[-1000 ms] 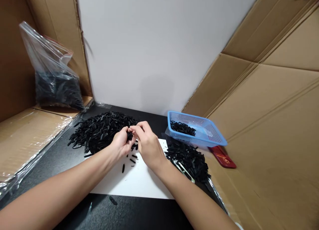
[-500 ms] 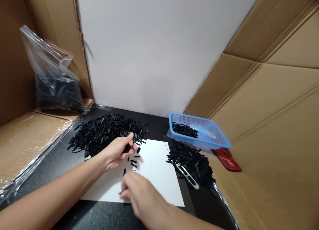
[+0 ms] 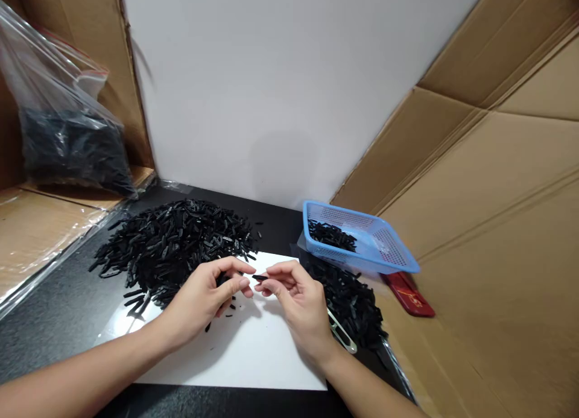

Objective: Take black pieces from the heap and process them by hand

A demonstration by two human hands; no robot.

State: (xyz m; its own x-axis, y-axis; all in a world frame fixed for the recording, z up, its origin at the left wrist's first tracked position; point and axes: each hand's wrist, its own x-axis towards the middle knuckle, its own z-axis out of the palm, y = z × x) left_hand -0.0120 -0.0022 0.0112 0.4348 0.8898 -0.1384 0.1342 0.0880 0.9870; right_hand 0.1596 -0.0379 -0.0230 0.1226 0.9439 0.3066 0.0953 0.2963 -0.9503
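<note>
A small, thin black strip (image 3: 259,277) is pinched between the thumb and fingers of my right hand (image 3: 301,300), its free end pointing left. My left hand (image 3: 219,288) faces it, thumb and index tip close to that end, with more dark strips showing inside its curled fingers. Both hands are over a white sheet of paper (image 3: 253,361), where a few loose black bits lie near the left fingers. Behind my left hand spreads a large heap of black strips (image 3: 176,237). A smaller heap (image 3: 355,306) lies beyond my right hand.
A blue plastic basket (image 3: 384,264) with black strips in it stands at the back right. A pale metal tool with slots (image 3: 342,333) lies against the smaller heap, and a red object (image 3: 409,297) is beside the basket. A zip bag of dark material (image 3: 75,146) leans at left.
My right hand has risen from the paper's near edge to meet my left hand, a black strip now clearly in its fingers. The view has shifted slightly.
</note>
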